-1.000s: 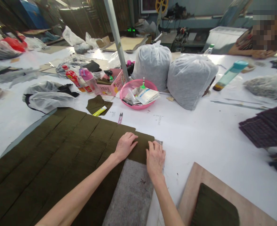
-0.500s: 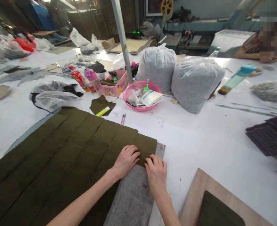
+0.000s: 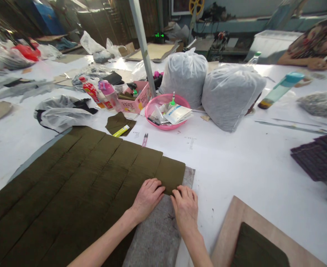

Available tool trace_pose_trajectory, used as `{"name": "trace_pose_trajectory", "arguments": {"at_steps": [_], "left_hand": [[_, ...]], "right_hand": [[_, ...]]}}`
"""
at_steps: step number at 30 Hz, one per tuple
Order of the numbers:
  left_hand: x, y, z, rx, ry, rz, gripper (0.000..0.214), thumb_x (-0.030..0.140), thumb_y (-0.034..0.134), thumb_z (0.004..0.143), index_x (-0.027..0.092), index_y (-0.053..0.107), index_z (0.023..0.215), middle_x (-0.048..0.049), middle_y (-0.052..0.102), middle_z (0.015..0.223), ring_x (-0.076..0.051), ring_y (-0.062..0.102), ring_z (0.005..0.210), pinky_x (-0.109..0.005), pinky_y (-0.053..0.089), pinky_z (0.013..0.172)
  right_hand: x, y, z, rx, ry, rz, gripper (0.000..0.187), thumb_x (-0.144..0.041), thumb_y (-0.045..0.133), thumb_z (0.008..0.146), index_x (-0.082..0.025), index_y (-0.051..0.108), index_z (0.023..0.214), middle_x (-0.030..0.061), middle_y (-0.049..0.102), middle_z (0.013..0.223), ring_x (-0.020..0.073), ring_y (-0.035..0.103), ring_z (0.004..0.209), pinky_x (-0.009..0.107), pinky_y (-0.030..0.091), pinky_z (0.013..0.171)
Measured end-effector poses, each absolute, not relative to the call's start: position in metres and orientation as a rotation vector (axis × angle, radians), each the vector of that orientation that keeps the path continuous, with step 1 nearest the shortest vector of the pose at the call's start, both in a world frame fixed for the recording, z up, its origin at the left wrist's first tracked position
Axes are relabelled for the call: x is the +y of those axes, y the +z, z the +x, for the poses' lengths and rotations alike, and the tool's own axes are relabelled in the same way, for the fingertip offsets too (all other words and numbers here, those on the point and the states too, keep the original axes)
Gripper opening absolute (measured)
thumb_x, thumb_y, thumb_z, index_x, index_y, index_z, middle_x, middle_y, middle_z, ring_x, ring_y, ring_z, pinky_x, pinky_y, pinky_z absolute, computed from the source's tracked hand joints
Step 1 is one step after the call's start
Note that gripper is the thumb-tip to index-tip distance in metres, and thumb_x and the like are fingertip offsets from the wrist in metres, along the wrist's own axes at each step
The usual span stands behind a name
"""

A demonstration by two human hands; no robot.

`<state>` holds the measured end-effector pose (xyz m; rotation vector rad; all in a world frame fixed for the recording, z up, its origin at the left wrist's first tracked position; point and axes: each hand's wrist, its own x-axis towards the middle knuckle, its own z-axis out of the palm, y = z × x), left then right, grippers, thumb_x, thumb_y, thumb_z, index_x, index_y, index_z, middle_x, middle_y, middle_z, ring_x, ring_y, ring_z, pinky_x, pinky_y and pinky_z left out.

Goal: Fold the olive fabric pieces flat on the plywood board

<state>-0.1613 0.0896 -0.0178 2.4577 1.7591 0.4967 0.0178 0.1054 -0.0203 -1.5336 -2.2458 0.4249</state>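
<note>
Several olive-green fabric pieces (image 3: 77, 178) lie overlapping in rows across the left of the table. My left hand (image 3: 149, 196) rests palm down over the near edge of the end piece (image 3: 170, 171), its fingers slightly bent and a little apart. At that piece's near right corner lies my right hand (image 3: 186, 205), fingertips on the cloth, fingers also loosely bent. Neither hand is visibly wrapped round anything; the thumbs' undersides are hidden. Grey cloth (image 3: 154, 230) shows beneath the pieces and between my forearms.
At lower right, a brown board (image 3: 230, 218) carries a dark olive piece (image 3: 259, 248). Pink-handled snips (image 3: 144, 140) and a pink basin (image 3: 166, 126) lie beyond the fabric. A metal pole (image 3: 143, 44) rises near two stuffed bags (image 3: 232, 98). A person's arm (image 3: 299, 61) rests at far right.
Both hands have slid slightly toward me over the end piece, the left more than the right. The fabric pieces look unmoved.
</note>
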Motion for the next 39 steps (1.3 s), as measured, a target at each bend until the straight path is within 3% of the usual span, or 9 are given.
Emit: {"name": "trace_pose_trajectory", "arguments": {"at_steps": [5, 9, 14, 20, 25, 29, 36, 39], "left_hand": [[0.085, -0.015, -0.160, 1.741, 0.407, 2.542, 0.016, 0.019, 0.049, 0.091, 0.021, 0.064, 0.095, -0.0056, 0.065, 0.096, -0.020, 0.057, 0.097, -0.037, 0.045, 0.090], [0.076, -0.010, -0.165, 1.715, 0.292, 2.575, 0.018, 0.021, 0.049, 0.091, 0.019, 0.063, 0.102, -0.0085, 0.064, 0.103, -0.024, 0.056, 0.100, -0.040, 0.044, 0.088], [0.077, -0.026, -0.172, 1.736, 0.262, 2.687, 0.021, 0.030, 0.051, 0.090, 0.020, 0.063, 0.103, -0.0060, 0.064, 0.101, -0.023, 0.057, 0.100, -0.038, 0.046, 0.085], [0.059, -0.008, -0.155, 1.816, 0.413, 2.597, 0.017, 0.031, 0.055, 0.088, 0.020, 0.064, 0.097, -0.0046, 0.061, 0.102, -0.024, 0.055, 0.103, -0.042, 0.047, 0.088], [0.008, 0.008, -0.076, 1.265, 0.446, 2.487, 0.015, 0.020, 0.052, 0.089, 0.018, 0.063, 0.099, -0.0070, 0.062, 0.099, -0.022, 0.055, 0.099, -0.039, 0.048, 0.088], [-0.048, 0.002, -0.008, 0.825, 0.315, 2.518, 0.022, 0.016, 0.050, 0.091, 0.019, 0.060, 0.110, -0.0073, 0.062, 0.110, -0.023, 0.053, 0.110, -0.038, 0.047, 0.091], [-0.087, -0.017, 0.016, 0.819, 0.247, 2.578, 0.021, 0.016, 0.058, 0.086, 0.017, 0.062, 0.106, -0.0082, 0.062, 0.109, -0.026, 0.051, 0.110, -0.042, 0.044, 0.093], [-0.083, -0.014, 0.015, 0.813, 0.211, 2.565, 0.021, 0.015, 0.059, 0.086, 0.018, 0.062, 0.106, -0.0071, 0.062, 0.105, -0.025, 0.051, 0.107, -0.040, 0.044, 0.091]], "right_hand": [[0.096, -0.026, 0.015, -2.133, 0.378, -1.515, 0.013, -0.017, 0.051, 0.090, -0.021, 0.063, 0.092, 0.0067, 0.061, 0.108, 0.0243, 0.050, 0.111, 0.046, 0.034, 0.101], [0.060, -0.011, 0.018, -2.133, 0.518, -1.524, 0.006, -0.021, 0.057, 0.089, -0.022, 0.063, 0.091, 0.0034, 0.061, 0.109, 0.0203, 0.048, 0.113, 0.041, 0.034, 0.103], [-0.018, -0.001, 0.048, -2.010, 0.636, -1.691, 0.012, -0.022, 0.053, 0.092, -0.023, 0.064, 0.096, 0.0032, 0.063, 0.108, 0.0161, 0.052, 0.106, 0.032, 0.040, 0.091], [-0.115, 0.020, 0.121, -1.723, 0.563, -2.054, 0.018, -0.017, 0.049, 0.093, -0.021, 0.064, 0.102, 0.0061, 0.063, 0.105, 0.0177, 0.054, 0.101, 0.033, 0.042, 0.086], [-0.146, 0.014, 0.162, -1.660, 0.444, -2.318, 0.028, -0.018, 0.049, 0.092, -0.022, 0.060, 0.117, 0.0104, 0.055, 0.119, 0.0225, 0.050, 0.108, 0.040, 0.042, 0.090], [-0.164, 0.009, 0.162, -1.680, 0.450, -2.379, 0.030, -0.018, 0.049, 0.092, -0.021, 0.059, 0.120, 0.0111, 0.056, 0.118, 0.0234, 0.050, 0.106, 0.039, 0.042, 0.088], [-0.172, 0.012, 0.170, -1.664, 0.487, -2.319, 0.026, -0.019, 0.051, 0.092, -0.020, 0.060, 0.116, 0.0098, 0.058, 0.115, 0.0219, 0.051, 0.105, 0.037, 0.041, 0.088], [-0.168, 0.015, 0.180, -1.672, 0.549, -2.272, 0.019, -0.018, 0.050, 0.092, -0.022, 0.063, 0.105, 0.0072, 0.061, 0.105, 0.0202, 0.054, 0.097, 0.035, 0.041, 0.082]]}}
